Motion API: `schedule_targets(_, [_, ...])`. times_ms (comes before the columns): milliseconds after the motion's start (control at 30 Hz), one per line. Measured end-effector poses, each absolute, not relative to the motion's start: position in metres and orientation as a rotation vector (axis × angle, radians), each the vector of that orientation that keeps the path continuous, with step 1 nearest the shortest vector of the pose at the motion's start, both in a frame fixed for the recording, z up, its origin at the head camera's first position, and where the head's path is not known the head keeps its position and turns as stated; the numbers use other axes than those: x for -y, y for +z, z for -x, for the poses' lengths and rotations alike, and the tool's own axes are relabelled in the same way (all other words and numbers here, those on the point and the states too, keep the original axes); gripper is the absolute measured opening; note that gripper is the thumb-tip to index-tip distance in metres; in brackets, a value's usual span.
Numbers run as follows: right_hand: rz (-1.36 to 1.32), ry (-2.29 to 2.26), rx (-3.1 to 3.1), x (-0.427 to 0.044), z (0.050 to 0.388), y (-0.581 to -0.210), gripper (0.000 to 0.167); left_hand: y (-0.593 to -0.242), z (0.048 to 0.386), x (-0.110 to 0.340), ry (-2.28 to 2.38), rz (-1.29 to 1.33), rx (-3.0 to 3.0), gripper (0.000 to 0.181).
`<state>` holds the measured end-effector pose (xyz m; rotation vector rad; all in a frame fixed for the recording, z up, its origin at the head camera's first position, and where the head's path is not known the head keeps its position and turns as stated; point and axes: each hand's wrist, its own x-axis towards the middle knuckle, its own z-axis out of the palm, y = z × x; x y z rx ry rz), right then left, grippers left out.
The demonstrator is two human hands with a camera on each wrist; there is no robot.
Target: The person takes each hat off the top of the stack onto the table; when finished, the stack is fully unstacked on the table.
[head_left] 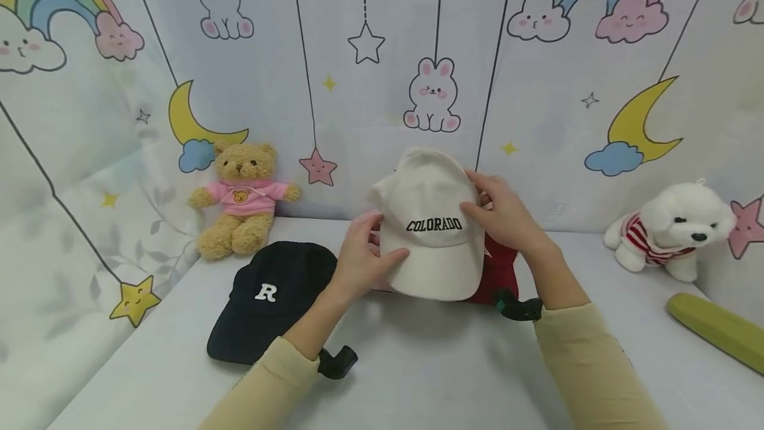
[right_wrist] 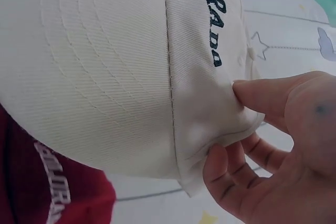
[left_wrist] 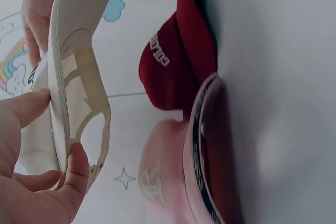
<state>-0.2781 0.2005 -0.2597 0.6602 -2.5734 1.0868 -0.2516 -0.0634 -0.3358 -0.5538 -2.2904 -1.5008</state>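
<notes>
Sleeves of pale yellow fabric rise from the bottom of the frame above a white surface; at lower left lies a dark cloth baseball cap with a white letter R. At center, a white cloth baseball cap lettered "COLORADO" in black is held up, brim toward the lower edge. The left hand pinches the side of the brim, thumb above, fingers beneath; the right hand pinches the crown's side, thumb in front, fingers behind. Both sets of fingers are closed to about the fabric's thickness. The cap looks light, hardly fragile and, with its matte weave, unlikely to slip; the brim, probably stiff, offers the firmest hold, while the softer crown could dent if squeezed. Beyond sit a dark red cloth cap and, in the left wrist view, a pink cloth cap, before a cartoon-printed backdrop.
</notes>
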Motion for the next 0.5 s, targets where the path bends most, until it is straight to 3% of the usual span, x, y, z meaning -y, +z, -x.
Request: schedule_targets(500, [-0.451, 1.004, 2.594, -0.273, 0.267, -0.263, 0.06, -0.34, 0.267, -0.013, -1.655, 0.693, 2.216, 0.063])
